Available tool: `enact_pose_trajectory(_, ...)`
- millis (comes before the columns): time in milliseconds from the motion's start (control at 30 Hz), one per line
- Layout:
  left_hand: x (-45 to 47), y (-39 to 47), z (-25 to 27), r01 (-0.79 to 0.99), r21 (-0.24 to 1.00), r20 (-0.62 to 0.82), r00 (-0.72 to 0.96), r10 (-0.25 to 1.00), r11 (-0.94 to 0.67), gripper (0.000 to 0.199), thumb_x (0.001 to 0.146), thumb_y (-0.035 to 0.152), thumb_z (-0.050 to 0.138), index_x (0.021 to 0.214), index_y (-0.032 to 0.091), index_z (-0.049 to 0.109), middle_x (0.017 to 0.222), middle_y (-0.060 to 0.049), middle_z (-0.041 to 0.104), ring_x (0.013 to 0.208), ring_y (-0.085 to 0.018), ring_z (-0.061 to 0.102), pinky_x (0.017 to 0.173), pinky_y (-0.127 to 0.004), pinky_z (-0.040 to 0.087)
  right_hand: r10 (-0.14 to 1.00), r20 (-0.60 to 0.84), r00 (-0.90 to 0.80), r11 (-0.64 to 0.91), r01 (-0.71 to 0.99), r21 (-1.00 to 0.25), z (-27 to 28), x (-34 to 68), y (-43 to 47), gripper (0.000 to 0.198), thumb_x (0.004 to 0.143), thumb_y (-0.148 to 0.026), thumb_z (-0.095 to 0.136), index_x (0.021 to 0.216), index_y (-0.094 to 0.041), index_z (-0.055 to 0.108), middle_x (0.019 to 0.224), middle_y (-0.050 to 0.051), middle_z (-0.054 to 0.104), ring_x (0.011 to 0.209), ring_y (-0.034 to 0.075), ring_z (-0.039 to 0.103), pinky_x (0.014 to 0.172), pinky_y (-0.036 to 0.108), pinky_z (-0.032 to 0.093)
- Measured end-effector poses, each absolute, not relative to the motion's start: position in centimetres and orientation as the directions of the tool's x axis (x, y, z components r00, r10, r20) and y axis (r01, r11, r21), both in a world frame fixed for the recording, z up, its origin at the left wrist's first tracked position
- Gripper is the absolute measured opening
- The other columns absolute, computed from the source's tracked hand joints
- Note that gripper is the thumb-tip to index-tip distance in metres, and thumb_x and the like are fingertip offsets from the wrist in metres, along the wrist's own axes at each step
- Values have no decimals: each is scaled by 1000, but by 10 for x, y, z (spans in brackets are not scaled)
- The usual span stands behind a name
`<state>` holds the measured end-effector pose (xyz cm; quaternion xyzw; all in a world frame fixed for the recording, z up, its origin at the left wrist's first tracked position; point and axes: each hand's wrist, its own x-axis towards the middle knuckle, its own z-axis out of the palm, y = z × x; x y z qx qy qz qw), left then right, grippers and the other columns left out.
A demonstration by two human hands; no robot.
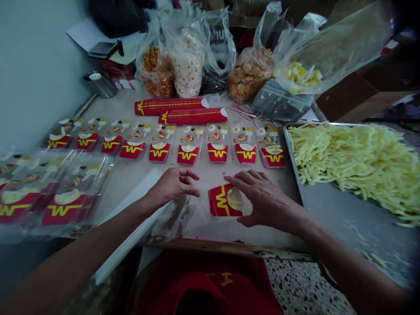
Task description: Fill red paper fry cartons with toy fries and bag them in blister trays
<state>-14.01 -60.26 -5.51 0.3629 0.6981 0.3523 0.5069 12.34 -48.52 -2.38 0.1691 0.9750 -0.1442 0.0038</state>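
Note:
My right hand [262,192] spans a clear candy pack [225,202] with a red front and a yellow W. Its thumb and fingers lie along opposite edges, and the palm hides the right end. Pale strands show in the pack's window. To the left, my left hand [177,186] has curled fingers, with a gap between thumb and forefinger. It is just above crumpled clear plastic [183,212], and I cannot tell whether it touches it. Beyond both hands runs a row of similar packs [187,154], holding small egg, burger and pizza shaped candies.
A metal tray [315,201] of pale yellow strands [354,162] stands at right. Two stacks of red cartons [193,116] lie behind the row. Bags of candies [188,65] line the back. Wrapped packs [64,205] sit at left, beside a white sheet [131,223].

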Motion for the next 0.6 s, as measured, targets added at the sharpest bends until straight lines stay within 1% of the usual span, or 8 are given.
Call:
enact_pose_trajectory(100, -146, -602, -56, 196, 842, -479, -155, 864, 503, 50, 50, 37, 94, 93, 19, 77, 69, 2, 65, 63, -12, 56, 59, -25, 39, 283, -71, -956, 910, 291, -296, -25, 118, -488, 99, 59, -37, 90, 147, -21, 49, 132, 11, 59, 117, 32, 54, 105, 47, 41)
enact_pose_trajectory(200, -153, -598, -53, 272, 826, -514, 4, 858, 494, 45, 61, 42, 89, 99, 20, 79, 84, -3, 74, 73, -17, 62, 65, -27, 43, 334, -73, -940, 904, 342, -258, -28, 107, -502, 101, 58, -41, 90, 147, -17, 50, 131, 14, 59, 117, 34, 53, 103, 49, 42)
enact_pose_trajectory(267, -155, -595, -46, 382, 826, -495, 139, 857, 415, 39, 70, 43, 82, 103, 21, 80, 92, -3, 77, 79, -20, 65, 70, -28, 45, 378, -80, -922, 887, 386, -253, -34, 95, -518, 100, 57, -43, 90, 145, -15, 51, 129, 16, 59, 115, 35, 54, 99, 48, 44)
enact_pose_trajectory(333, -153, -594, -35, 523, 812, -425, 223, 877, 260, 32, 78, 40, 76, 103, 22, 80, 94, -4, 78, 84, -23, 68, 74, -29, 46, 424, -83, -902, 861, 430, -272, -41, 80, -536, 97, 57, -47, 89, 141, -13, 53, 125, 16, 61, 112, 34, 55, 93, 47, 46)
enact_pose_trajectory(367, -151, -595, -30, 594, 785, -369, 220, 903, 176, 29, 80, 37, 73, 104, 22, 80, 98, -4, 79, 89, -25, 69, 77, -30, 47, 456, -82, -886, 842, 460, -281, -45, 72, -545, 96, 57, -49, 88, 139, -13, 54, 124, 16, 61, 110, 34, 55, 90, 46, 46)
enact_pose_trajectory(433, -146, -605, -21, 730, 678, -219, 99, 971, 78, 28, 85, 30, 67, 110, 22, 79, 110, -7, 77, 103, -28, 68, 86, -33, 47, 532, -74, -844, 798, 529, -290, -54, 60, -561, 96, 60, -53, 88, 139, -12, 53, 122, 17, 62, 108, 35, 56, 86, 46, 46)
enact_pose_trajectory(533, -138, -633, -23, 886, 453, 62, -145, 987, 102, 34, 90, 21, 57, 120, 19, 73, 124, -12, 72, 114, -29, 62, 97, -41, 46, 621, 8, -784, 757, 597, -265, -66, 58, -576, 107, 63, -60, 88, 147, -9, 44, 129, 22, 60, 113, 38, 54, 92, 50, 44)
enact_pose_trajectory(600, -132, -655, -35, 931, 347, 155, -177, 972, 114, 39, 88, 20, 58, 125, 17, 70, 123, -13, 70, 114, -29, 60, 101, -43, 46, 652, 63, -756, 747, 626, -222, -72, 70, -580, 115, 61, -60, 90, 150, -8, 39, 134, 24, 58, 117, 39, 52, 99, 53, 41)
